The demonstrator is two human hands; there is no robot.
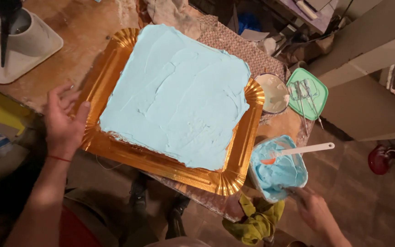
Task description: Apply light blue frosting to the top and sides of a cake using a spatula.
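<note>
1 square cake [177, 93], coated in pale blue icing, centred on a gold tray [115, 59] on the wooden table [83, 27]. Left hand [64, 121]: open, fingers spread, touching the tray's left rim. Right hand [314, 211]: grips the near edge of 1 tub of blue icing [277, 170], a white spatula [305, 149] resting in it. Green lid [308, 93] beyond.

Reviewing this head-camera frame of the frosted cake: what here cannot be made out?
- Right hand: fingertips hidden behind the frosting tub; grip unclear.
- Spatula blade: buried in blue frosting.
- Cake sides: hidden by the top-down angle.
- Dark tool in the white cup: cut off by the top edge.
- Left hand rests on the gold tray; palm hidden.
</note>
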